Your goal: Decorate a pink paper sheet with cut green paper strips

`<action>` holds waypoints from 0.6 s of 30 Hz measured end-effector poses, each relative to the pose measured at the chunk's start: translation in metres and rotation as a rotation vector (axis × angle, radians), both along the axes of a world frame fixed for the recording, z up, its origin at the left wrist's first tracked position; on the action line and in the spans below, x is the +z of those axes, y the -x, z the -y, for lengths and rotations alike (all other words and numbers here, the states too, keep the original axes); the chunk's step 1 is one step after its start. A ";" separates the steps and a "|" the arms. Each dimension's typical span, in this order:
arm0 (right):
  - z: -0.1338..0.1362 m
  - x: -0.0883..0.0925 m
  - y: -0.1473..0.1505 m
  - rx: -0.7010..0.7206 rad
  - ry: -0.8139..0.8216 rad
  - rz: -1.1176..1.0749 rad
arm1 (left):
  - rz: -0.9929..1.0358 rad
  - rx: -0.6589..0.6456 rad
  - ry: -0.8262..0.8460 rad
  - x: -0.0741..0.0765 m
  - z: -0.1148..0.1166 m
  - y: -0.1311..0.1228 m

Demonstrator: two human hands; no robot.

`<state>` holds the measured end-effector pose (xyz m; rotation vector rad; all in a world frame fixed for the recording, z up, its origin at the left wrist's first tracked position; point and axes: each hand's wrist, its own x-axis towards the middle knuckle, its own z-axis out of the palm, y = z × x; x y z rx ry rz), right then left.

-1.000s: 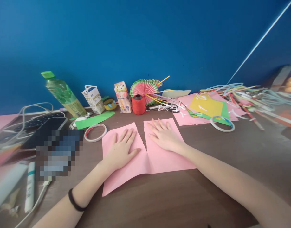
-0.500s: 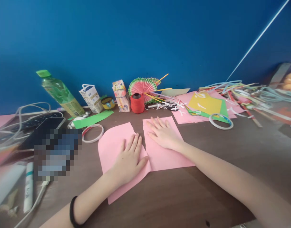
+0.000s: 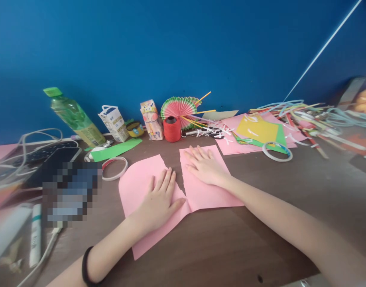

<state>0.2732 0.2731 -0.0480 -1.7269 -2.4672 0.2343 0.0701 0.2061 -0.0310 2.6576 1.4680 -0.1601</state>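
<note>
My left hand [image 3: 159, 202] lies flat on the left part of a sheet of pink paper [image 3: 136, 181], its fingers spread. Under my right hand [image 3: 206, 166], also flat with fingers apart, is the right part of the pink paper [image 3: 211, 198]. A ragged tear splits the paper from its far edge, with dark tabletop showing in the gap. Near my left thumb the two parts meet close to the front edge; whether they are still joined there I cannot tell. The left part has a rounded far corner and sits askew.
A roll of tape [image 3: 115, 169] lies just left of the paper, another tape roll [image 3: 277, 152] to the right. Behind stand a green bottle [image 3: 78, 117], cartons, a red thread spool [image 3: 172, 130] and a paper fan [image 3: 180, 107]. Coloured sheets [image 3: 257, 129], phones and cables flank the work area.
My left hand has slid slightly left with the left part of the paper, and the torn gap is wider. My right hand stays in almost the same place.
</note>
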 end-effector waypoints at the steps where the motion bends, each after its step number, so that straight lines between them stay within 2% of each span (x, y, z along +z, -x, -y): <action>1: 0.000 0.000 0.000 0.000 -0.002 0.001 | 0.007 -0.004 -0.003 0.000 0.000 0.001; 4: -0.001 0.000 -0.001 0.009 0.004 -0.002 | 0.035 -0.013 -0.004 0.000 -0.001 0.002; 9: -0.003 0.000 -0.004 0.027 0.006 0.000 | 0.022 0.017 0.085 0.006 -0.002 0.002; 18: -0.006 0.000 -0.007 0.040 0.015 0.006 | 0.058 -0.008 0.089 0.008 -0.002 0.005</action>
